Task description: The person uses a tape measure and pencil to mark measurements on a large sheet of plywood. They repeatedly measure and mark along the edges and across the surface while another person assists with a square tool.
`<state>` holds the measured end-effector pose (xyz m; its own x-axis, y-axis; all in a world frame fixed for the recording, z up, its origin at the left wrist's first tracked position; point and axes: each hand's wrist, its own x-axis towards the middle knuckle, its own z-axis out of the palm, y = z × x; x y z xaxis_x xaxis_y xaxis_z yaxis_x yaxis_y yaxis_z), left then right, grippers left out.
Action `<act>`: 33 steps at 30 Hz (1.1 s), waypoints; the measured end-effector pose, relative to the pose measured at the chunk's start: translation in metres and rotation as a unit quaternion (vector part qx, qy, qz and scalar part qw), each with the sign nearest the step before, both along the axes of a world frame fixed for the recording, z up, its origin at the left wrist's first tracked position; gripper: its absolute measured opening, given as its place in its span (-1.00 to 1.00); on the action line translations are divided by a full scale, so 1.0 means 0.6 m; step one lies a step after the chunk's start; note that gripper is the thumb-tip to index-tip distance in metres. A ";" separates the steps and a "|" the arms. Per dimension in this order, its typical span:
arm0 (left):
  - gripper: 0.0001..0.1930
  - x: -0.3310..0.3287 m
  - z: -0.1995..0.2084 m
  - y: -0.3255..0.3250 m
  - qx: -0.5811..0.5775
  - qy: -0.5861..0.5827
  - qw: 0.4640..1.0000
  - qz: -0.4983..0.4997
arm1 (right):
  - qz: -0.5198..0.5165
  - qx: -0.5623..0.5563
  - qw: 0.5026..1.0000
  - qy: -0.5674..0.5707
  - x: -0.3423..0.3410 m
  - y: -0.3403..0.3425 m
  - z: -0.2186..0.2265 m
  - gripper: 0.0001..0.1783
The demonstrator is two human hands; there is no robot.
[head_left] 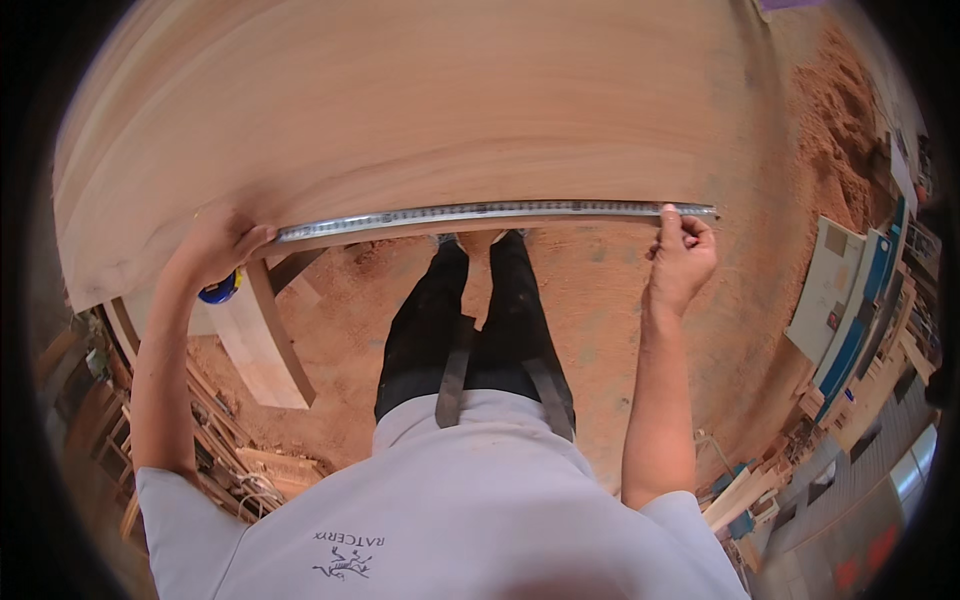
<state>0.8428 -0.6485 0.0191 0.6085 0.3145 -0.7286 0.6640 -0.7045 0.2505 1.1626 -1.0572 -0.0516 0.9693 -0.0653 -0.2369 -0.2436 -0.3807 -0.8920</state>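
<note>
A steel tape measure blade point(480, 210) is stretched along the near edge of a large wooden panel point(440, 110). My left hand point(222, 248) is closed on the tape measure at the panel's left part; its blue and yellow case point(221, 288) shows partly beneath that hand. Near the panel's right end, my right hand point(684, 255) pinches the blade between thumb and fingers close to its tip. The blade's free end sticks out a little to the right of those fingers.
Below the panel's left side stands a pale wooden board point(262, 345). Reddish sawdust point(840, 130) is heaped at the far right. Boards and sheets point(850, 300) lean at the right, and wood offcuts point(225, 430) lie at the lower left.
</note>
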 end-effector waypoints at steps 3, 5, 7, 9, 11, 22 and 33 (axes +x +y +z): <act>-0.46 0.017 0.010 -0.012 0.018 0.063 0.997 0.038 | 0.001 -0.018 1.000 0.012 -0.004 0.008 0.010 -0.71; -0.47 0.019 0.014 -0.011 0.000 0.067 0.996 0.052 | -0.001 -0.002 1.000 0.018 -0.001 0.000 0.002 -0.70; -0.47 0.019 0.014 -0.010 -0.003 0.075 0.995 0.062 | 0.001 -0.008 1.000 0.007 0.002 -0.005 -0.007 -0.69; -0.48 0.016 0.011 -0.012 0.008 0.085 0.994 0.067 | 0.004 -0.008 1.000 0.006 0.004 -0.006 -0.006 -0.69; -0.49 0.012 0.009 -0.012 0.015 0.082 0.994 0.071 | 0.006 -0.003 1.000 0.014 0.002 -0.003 0.003 -0.69; -0.52 0.021 0.024 -0.022 0.008 0.098 0.991 0.086 | 0.022 -0.050 0.998 -0.015 0.009 -0.025 -0.039 -0.66; -0.43 -0.005 -0.007 -0.007 0.046 0.050 0.997 0.030 | 0.074 -0.096 0.985 -0.123 0.029 -0.042 -0.087 -0.67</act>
